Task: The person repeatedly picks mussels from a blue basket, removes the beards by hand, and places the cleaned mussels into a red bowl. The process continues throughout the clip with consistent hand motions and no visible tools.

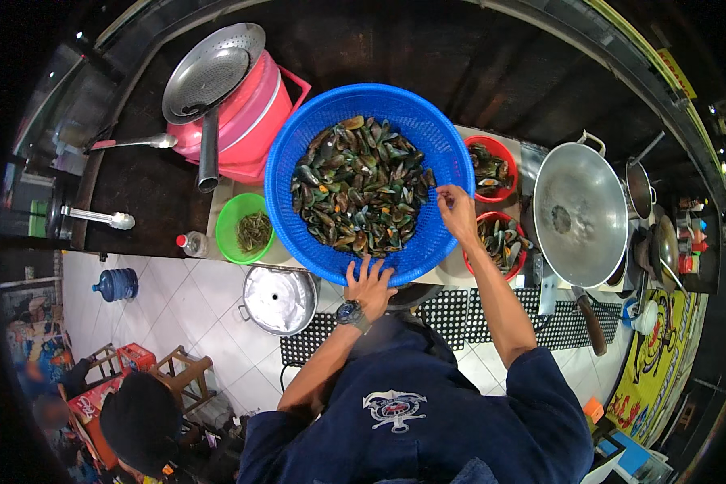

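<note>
A large blue plastic colander basket (314,115) stands in front of me with a heap of green mussels (363,187) in it. My left hand (368,285), with a watch on its wrist, rests over the basket's near rim, fingers spread and not around any mussel. Over the right inner wall is my right hand (458,212), its fingertips drawn together beside the heap's edge. Whether something small is pinched there is hidden. Two red plastic containers, one farther (505,154) and one nearer (520,266), hold more mussels to the right; my right forearm crosses above the nearer one.
Left of the basket are a green bowl (230,221), a plastic bottle (195,244) and a pink cooler (248,136) topped by a perforated ladle (218,72). A large wok (581,218) and a cleaver (547,284) are at right. Behind me at left is another person (142,423).
</note>
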{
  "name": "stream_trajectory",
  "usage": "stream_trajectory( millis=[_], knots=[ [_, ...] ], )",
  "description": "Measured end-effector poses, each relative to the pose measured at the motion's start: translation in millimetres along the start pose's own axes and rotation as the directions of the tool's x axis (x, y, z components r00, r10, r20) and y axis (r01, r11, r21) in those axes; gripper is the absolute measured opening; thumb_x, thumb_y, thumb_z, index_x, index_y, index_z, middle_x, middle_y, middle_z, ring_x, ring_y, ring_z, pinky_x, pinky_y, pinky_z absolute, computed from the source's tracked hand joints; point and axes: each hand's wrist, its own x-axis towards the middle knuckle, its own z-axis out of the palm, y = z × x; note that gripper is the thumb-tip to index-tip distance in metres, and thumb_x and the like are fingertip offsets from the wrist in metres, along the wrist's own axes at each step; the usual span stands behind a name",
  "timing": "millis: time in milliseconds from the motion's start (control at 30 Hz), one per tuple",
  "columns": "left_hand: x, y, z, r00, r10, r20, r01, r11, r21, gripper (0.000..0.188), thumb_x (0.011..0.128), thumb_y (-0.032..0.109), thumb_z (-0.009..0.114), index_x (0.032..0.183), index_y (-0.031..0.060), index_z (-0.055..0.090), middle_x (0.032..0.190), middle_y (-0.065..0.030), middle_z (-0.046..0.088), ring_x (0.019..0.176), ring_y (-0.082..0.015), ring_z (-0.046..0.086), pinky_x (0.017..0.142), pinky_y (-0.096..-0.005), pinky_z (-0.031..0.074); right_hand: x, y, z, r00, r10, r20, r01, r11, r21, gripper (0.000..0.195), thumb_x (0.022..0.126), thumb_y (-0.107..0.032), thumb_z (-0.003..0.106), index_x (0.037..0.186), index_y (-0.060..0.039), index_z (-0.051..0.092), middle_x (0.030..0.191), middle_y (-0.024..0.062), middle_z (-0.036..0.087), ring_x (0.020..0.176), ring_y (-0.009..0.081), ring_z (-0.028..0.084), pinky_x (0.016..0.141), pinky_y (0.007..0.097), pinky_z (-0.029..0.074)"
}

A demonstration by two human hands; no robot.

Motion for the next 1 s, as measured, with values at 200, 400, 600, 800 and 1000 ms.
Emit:
stream_trajectory(
  millis=[200,400,600,800,1000],
  knots=[
    [0.6,0.5,3.5,0.999,-0.028,0.027,0.029,0.999,-0.019,0.045,0.085,0.032,0.069,0.125,0.0121,0.06,0.14,-0.0155,0.05,0.142,-0.0387,0.029,0.112,-0.0635,0.014,7.6,-22.0,61.9,0.965,-0.079,0.25,0.064,0.996,0.069,0.017,0.084,-0.003,0.063,0.099,0.0007,0.07,0.088,0.0187,0.072,0.08,0.0298,0.072,0.074,0.0389,0.056],
    [2.2,2.1,-8.9,0.995,-0.005,0.098,-0.001,0.998,0.057,0.045,0.088,0.022,0.062,0.13,0.0063,0.058,0.141,-0.0169,0.048,0.143,-0.0388,0.028,0.114,-0.0629,0.013,-22.7,-2.7,178.0,0.81,0.204,0.55,0.013,0.931,-0.365,0.046,0.086,-0.026,0.072,0.123,-0.0017,0.063,0.125,0.021,0.062,0.117,0.0364,0.057,0.099,0.0451,0.047],
    [0.3,-4.6,-5.2,0.997,0.021,0.072,-0.025,0.998,0.058,0.045,0.082,0.011,0.062,0.127,0.0052,0.059,0.138,-0.0146,0.05,0.14,-0.0367,0.033,0.112,-0.0624,0.016,-45.9,-0.8,200.6,0.863,0.154,0.482,0.049,0.923,-0.383,0.033,0.085,-0.02,0.073,0.109,-0.0019,0.059,0.11,0.0188,0.063,0.114,0.0383,0.055,0.096,0.0488,0.047],
    [0.5,-1.7,-14.4,0.991,-0.136,-0.01,0.123,0.922,-0.366,0.038,0.084,0.013,0.066,0.121,0.0046,0.06,0.13,-0.0141,0.057,0.133,-0.0321,0.045,0.112,-0.0518,0.025,-51.2,-36.8,144.6,0.925,-0.173,0.339,0.247,0.95,-0.191,0.029,0.082,-0.014,0.073,0.103,-0.0033,0.056,0.098,0.0178,0.065,0.095,0.04,0.061,0.083,0.0491,0.048],
    [23.4,-5.8,-53.4,0.847,-0.531,0.005,0.052,0.074,-0.996,0.039,0.095,0.014,0.065,0.13,0.0013,0.052,0.125,-0.0127,0.06,0.116,-0.02,0.058,0.097,-0.033,0.048,-84.4,-107.2,70.2,0.968,-0.239,0.074,0.236,0.971,0.041,0.027,0.078,-0.005,0.075,0.097,-0.0012,0.055,0.089,0.0178,0.064,0.085,0.0384,0.061,0.074,0.0452,0.048]
  ],
)
